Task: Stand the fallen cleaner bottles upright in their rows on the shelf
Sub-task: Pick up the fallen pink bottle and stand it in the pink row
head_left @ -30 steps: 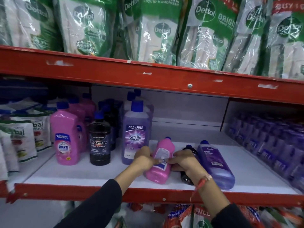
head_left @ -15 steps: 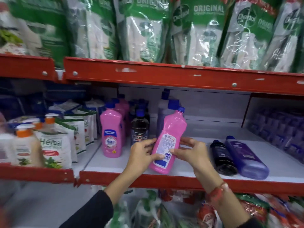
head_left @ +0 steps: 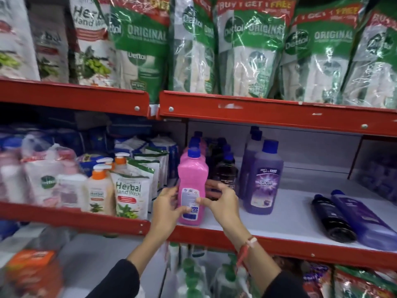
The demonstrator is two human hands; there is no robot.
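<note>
A pink cleaner bottle [head_left: 191, 186] with a blue cap stands upright at the front of the pink row on the white shelf [head_left: 285, 220], its back label facing me. My left hand [head_left: 166, 206] holds its left side and my right hand [head_left: 221, 201] its right side. Behind and to the right stand a row of black bottles [head_left: 225, 166] and a row of purple bottles [head_left: 263, 177]. A black bottle [head_left: 332, 218] and a purple bottle [head_left: 363, 220] lie on their sides at the right of the shelf, caps pointing away.
The red shelf edge [head_left: 279, 248] runs below my hands. Herbal hand wash pouches [head_left: 129, 190] and pump bottles [head_left: 100, 192] fill the bay to the left. Green Dettol refill packs [head_left: 249, 52] hang on the shelf above. More purple bottles [head_left: 380, 173] sit in the blurred right bay.
Both hands lifted the pink bottle from lying on the shelf, carried it left and set it upright in front of the pink row. The camera view shifted left.
</note>
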